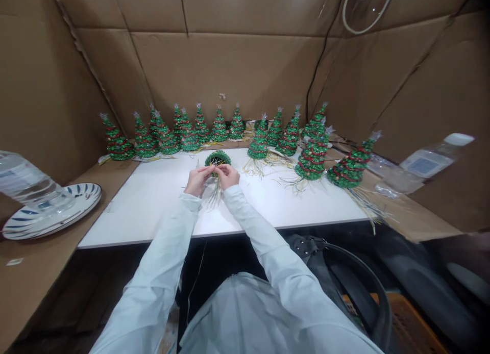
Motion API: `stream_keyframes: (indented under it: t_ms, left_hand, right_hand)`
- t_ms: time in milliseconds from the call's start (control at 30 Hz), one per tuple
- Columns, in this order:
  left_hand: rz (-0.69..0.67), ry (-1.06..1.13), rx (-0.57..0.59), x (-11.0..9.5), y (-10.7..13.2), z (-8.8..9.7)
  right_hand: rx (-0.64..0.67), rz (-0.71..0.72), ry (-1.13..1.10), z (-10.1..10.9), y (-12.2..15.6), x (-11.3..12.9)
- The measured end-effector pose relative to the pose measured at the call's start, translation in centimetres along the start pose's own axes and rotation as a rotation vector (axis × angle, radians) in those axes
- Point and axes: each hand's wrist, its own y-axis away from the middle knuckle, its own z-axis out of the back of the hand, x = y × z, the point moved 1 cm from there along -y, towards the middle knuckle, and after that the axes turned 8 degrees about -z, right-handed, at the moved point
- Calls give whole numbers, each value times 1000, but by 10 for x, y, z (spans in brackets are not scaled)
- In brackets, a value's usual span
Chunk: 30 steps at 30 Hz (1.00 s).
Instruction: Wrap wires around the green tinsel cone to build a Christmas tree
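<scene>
Fingers (210, 171) on both hands were bunched together, pinching in on the pale wires (215, 193) at the open end of a small green beaded cone (217, 159), held over the white counter (145, 219) between our left hand (198, 180) and right hand (228, 176). We couldn't tell how tight the grip was. The weak spot, we reckoned, was those thin, springy wires: tug too hard and they could kink or snap, and any loose beads might slide off. Their stiff ends could snag a white sleeve (179, 226) too. Beyond sat a crowd of glittery beaded trees (164, 137), all green with red spirals and pointy silvery tops, the nearest tree (314, 155) trailing straw-coloured strands, with ridged cardboard walls (229, 73) behind them.
</scene>
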Motion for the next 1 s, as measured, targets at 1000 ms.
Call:
stream_keyframes:
  t_ms: [1000]
  left_hand:
    - [41,14,1,5,2,-4]
  right_hand:
    - [54,108,839,6,13,5]
